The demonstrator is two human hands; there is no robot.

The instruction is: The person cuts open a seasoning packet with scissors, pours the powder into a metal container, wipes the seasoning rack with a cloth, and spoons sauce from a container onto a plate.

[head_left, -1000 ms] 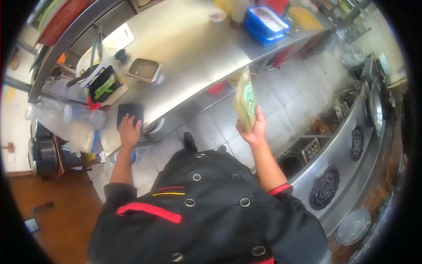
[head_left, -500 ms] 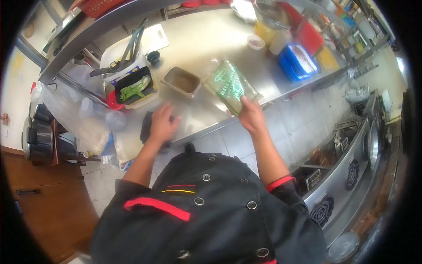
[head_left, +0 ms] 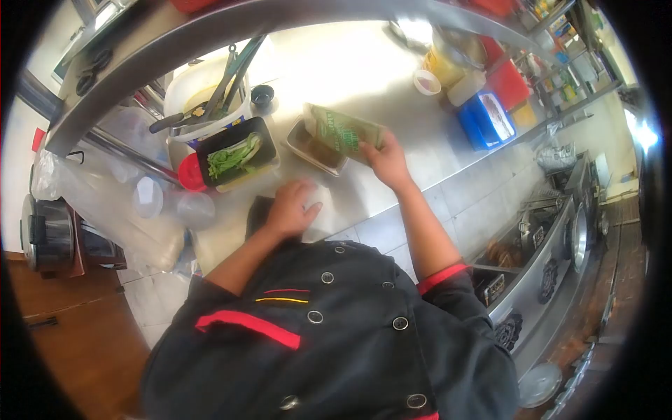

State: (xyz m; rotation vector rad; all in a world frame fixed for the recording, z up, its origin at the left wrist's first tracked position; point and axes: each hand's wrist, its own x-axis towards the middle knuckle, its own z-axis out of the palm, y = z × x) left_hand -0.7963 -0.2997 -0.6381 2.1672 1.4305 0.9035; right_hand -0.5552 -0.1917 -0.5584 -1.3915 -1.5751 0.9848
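My right hand grips the edge of a plastic packet with green print. The packet is tilted over a small rectangular steel pan and hides part of it; something brown shows inside the pan. Whether anything leaves the packet, I cannot see. Down by the counter's front edge, my left hand holds nothing, its thumb apart from slightly blurred fingers. A dark cloth lies beside that hand. To the left of the pan is a black tray with green leafy vegetables in it.
Behind the tray stands a white tub with tongs and other utensils. A red lid and clear plastic cups are at the left. At the right are a blue box and a small white bowl. A metal shelf rail crosses overhead.
My right hand has moved the packet left, tipping it from beside the steel pan to above it. My left hand has shifted slightly right along the counter edge. The camera view has turned somewhat.
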